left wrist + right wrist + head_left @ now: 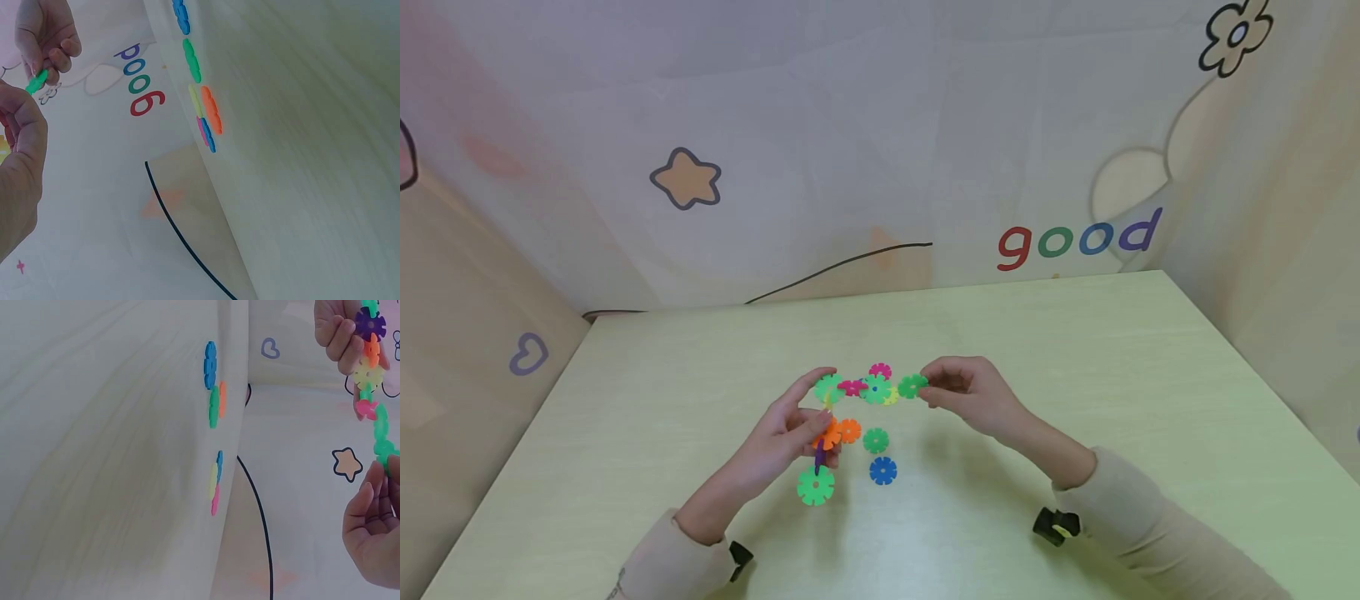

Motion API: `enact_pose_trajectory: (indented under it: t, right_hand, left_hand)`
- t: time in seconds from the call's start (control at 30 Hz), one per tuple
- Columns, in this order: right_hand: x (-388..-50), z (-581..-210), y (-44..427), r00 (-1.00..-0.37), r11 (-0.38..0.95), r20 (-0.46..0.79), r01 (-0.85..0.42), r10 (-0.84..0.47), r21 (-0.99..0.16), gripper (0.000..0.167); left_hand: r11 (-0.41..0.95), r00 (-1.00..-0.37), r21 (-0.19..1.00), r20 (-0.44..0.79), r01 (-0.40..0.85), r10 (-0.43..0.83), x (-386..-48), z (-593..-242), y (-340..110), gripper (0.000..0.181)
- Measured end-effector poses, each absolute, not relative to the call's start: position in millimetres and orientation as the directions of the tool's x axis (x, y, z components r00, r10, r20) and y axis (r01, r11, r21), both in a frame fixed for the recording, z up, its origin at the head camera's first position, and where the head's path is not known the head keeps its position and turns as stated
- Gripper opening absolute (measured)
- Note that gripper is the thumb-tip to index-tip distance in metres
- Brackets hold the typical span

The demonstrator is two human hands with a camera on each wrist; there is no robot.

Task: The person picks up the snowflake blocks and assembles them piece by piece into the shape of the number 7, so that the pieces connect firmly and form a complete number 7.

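**Seven Discs Linked, Six Loose**

A left hand grips a chain of slotted discs between thumb and fingers, a large green end disc on their near side. The right hand's fingertips pinch another green disc beside the chain's far end; whether it is joined cannot be told. Six loose discs lie unattached on the table, between the two hands' fingers.

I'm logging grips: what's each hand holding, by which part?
Left hand grips the disc chain around its orange disc; right hand pinches a green disc by its edge.
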State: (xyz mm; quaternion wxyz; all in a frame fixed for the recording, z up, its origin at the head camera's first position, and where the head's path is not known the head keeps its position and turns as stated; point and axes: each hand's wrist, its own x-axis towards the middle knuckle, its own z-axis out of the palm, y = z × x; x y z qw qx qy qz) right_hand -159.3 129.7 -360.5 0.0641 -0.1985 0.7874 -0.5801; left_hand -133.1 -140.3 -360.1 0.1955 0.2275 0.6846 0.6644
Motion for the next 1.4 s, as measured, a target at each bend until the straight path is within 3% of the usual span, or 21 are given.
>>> enact_pose_trajectory:
  t: [0.37,0.7,1.4]
  right_hand:
    - [-156.1,-368.7,119.2,-0.900,0.248,0.264,-0.360,-0.348,-0.899,0.010]
    - [-149.7,-371.9,111.3,-0.884,0.232,0.342,-0.422,-0.318,-0.876,0.004]
    - [-146.9,-377.1,103.4,-0.809,0.199,0.473,-0.557,-0.349,-0.806,0.005]
  left_hand:
    - [0.053,-0.840,0.998,0.000,0.034,0.542,-130.8,-363.2,-135.4,0.053]
    - [0.114,-0.937,0.992,-0.085,-0.049,0.340,-129.5,-357.7,-118.9,0.037]
    - [0.133,-0.964,0.990,-0.084,-0.051,0.254,-133.9,-358.1,-106.7,0.032]
